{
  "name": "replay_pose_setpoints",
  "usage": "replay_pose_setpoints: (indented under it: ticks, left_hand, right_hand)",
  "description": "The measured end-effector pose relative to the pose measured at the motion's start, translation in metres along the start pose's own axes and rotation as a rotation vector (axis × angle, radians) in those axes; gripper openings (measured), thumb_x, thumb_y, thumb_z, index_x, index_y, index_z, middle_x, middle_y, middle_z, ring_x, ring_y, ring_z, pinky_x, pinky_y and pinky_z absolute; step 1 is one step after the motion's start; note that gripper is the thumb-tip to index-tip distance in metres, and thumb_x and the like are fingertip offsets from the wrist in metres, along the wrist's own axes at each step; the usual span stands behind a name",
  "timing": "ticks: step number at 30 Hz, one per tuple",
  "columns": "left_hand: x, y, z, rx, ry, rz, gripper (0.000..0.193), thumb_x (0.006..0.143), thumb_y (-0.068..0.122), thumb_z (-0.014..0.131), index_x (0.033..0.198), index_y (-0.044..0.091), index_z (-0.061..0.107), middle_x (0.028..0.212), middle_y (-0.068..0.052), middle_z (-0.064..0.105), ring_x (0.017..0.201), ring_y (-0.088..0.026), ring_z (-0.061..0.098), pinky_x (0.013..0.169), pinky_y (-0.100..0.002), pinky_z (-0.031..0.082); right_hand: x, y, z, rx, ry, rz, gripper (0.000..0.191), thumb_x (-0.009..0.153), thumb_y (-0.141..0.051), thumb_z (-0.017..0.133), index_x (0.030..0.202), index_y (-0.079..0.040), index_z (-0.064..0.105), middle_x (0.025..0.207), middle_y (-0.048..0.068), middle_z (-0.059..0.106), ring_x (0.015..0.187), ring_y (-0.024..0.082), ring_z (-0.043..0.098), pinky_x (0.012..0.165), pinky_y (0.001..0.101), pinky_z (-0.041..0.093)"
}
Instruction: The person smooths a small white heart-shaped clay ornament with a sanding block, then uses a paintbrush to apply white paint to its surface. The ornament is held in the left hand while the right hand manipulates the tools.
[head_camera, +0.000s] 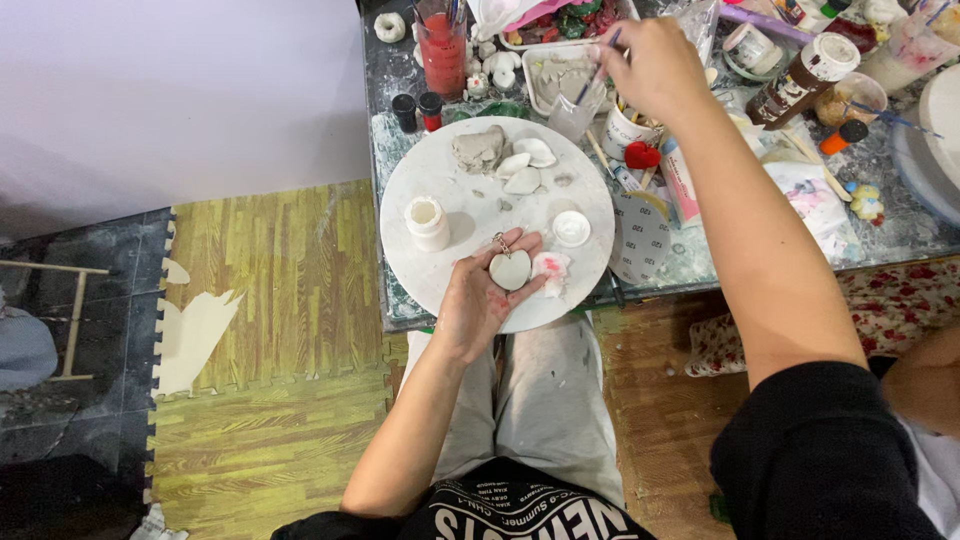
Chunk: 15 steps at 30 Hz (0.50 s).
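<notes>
The left hand (485, 290) cups a white heart (511, 269) flat; the right hand (650, 65) pinches a brush (598, 62), which should dip gently into the cup (573, 115).

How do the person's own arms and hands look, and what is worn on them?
Both forearms are bare, with no watch, bracelet or ring that I can see. The left hand has small reddish paint smudges on the palm. The right hand looks unmarked from this side. The right upper arm is covered by a short black sleeve. No gloves are worn.
</notes>
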<state>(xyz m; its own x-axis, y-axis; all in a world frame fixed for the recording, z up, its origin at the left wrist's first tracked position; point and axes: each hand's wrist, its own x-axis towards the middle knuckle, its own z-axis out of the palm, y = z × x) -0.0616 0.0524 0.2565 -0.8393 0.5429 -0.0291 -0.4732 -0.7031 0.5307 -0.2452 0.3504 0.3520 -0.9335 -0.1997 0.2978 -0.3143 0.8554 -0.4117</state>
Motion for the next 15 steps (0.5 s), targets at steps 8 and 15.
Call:
replay_pose_setpoints:
  ticks: [8, 15]
  left_hand:
    - [0.0007, -0.0023, -0.0046, -0.023, -0.007, 0.017, 0.058, 0.103, 0.035, 0.039, 0.147, -0.004, 0.037, 0.151, -0.018, 0.048, 0.146, -0.029, 0.044, 0.122, -0.056, 0.038]
    - [0.0000, -0.0031, -0.0045, -0.037, -0.007, 0.027, 0.054, 0.104, 0.030, 0.039, 0.146, -0.005, 0.038, 0.150, -0.017, 0.049, 0.145, -0.029, 0.044, 0.121, -0.058, 0.038]
  right_hand:
    - [0.0012, -0.0032, -0.0057, 0.191, -0.131, 0.067, 0.022, 0.105, -0.023, 0.065, 0.095, -0.004, 0.072, 0.084, 0.006, 0.075, 0.053, 0.017, 0.065, 0.055, 0.0369, 0.053]
    - [-0.0026, -0.0063, -0.0045, -0.051, -0.023, 0.001, 0.027, 0.107, -0.026, 0.069, 0.093, -0.004, 0.075, 0.079, 0.012, 0.074, 0.061, 0.027, 0.069, 0.063, 0.0408, 0.055]
